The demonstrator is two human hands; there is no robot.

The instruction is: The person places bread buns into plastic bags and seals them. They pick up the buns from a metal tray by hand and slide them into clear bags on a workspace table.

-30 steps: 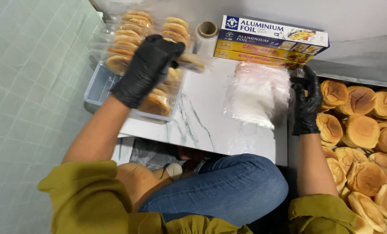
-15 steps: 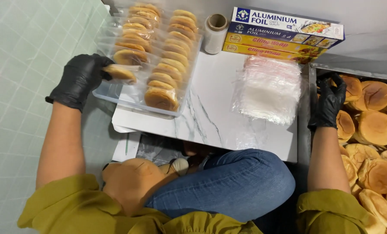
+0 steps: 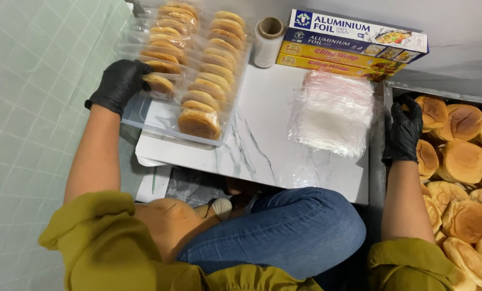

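The black-gloved left hand [image 3: 119, 83] is gripping a wrapped bun [image 3: 159, 83] at the near end of the left row in the clear tray [image 3: 144, 121]. The gloved right hand [image 3: 404, 132] is lying loosely curled over loose buns [image 3: 462, 161] in the metal tray [image 3: 377, 178]. Between them, a stack of clear plastic bags [image 3: 332, 113] is lying on the marble board [image 3: 262, 151], below the foil boxes [image 3: 354, 46] and film roll [image 3: 268, 42].

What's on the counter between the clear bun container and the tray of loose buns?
In the head view, a stack of clear plastic bags lies between the container and the tray.
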